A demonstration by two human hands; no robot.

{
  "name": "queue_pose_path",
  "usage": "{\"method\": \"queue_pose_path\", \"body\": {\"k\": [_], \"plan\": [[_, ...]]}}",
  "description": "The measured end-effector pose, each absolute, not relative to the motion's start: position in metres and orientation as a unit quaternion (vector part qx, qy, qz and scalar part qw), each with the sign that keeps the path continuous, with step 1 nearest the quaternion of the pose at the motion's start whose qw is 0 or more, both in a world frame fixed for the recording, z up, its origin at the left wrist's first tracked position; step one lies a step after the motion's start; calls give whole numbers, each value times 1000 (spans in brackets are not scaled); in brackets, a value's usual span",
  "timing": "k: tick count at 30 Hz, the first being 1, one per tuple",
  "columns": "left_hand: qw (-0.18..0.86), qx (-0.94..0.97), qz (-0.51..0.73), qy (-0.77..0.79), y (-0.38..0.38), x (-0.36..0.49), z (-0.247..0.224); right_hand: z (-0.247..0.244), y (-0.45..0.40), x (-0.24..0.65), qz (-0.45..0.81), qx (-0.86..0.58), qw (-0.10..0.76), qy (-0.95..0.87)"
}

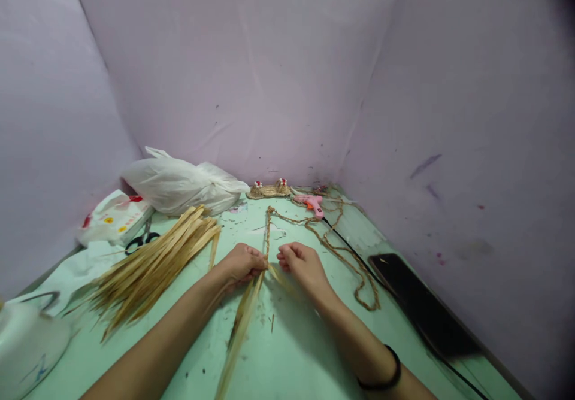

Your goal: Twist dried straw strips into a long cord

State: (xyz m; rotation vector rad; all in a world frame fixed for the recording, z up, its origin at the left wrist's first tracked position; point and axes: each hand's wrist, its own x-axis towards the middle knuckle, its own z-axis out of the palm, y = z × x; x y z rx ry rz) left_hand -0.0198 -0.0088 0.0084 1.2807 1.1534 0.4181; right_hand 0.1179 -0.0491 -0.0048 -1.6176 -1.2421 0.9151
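A narrow straw braid (268,232) runs toward me along the table, a knot at its far end. My left hand (245,263) is closed in a pinch on the braid's near end. Loose straw strands (242,328) fan out from that pinch toward the table's front. One pale strand (281,279) slants off to the right, blurred, below my right hand (303,265). The fingers of that hand are curled together just right of the braid; whatever is in them is hidden. A bundle of dry straw (157,268) lies to the left of my left forearm.
Behind the bundle are scissors (141,241), a white box (119,217) and a white plastic bag (184,187). A pink glue gun (312,204), a long braided cord (345,250) and a woven straw piece (269,191) lie farther back. At right rests a dark flat object (422,304).
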Motion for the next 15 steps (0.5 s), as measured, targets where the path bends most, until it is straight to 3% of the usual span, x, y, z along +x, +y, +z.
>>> {"method": "queue_pose_path", "body": {"k": [3, 8, 15], "plan": [[631, 569, 180, 496, -8, -20, 5, -12, -40, 112, 519, -612, 402, -442], [583, 608, 156, 516, -7, -17, 2, -22, -40, 107, 502, -632, 369, -462], [376, 736, 64, 560, -13, -24, 20, -13, -44, 111, 557, -597, 394, -422]]}}
